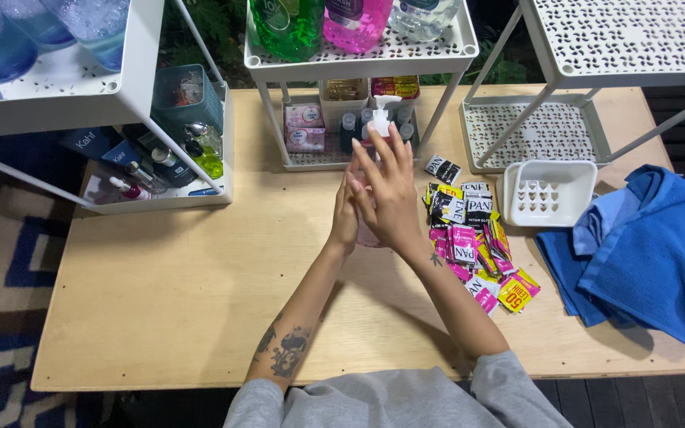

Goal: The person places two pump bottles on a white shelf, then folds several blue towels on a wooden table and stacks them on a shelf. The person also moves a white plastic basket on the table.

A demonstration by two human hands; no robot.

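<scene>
A pink pump bottle [368, 235] with a white pump head [380, 124] stands on the wooden table [184, 277], mostly hidden behind my hands. My right hand [390, 198] lies over its front with fingers spread upward. My left hand [346, 212] presses against its left side. A pile of small sachets [473, 238] in pink, black and yellow lies just right of my right hand.
Three white tiered racks stand along the far edge: the left rack [132, 87] with blue bottles and toiletries, the middle rack [358, 59] with green and pink bottles, the right rack [620, 40] bare. A white soap dish [547, 192] and blue towel [644, 246] lie right.
</scene>
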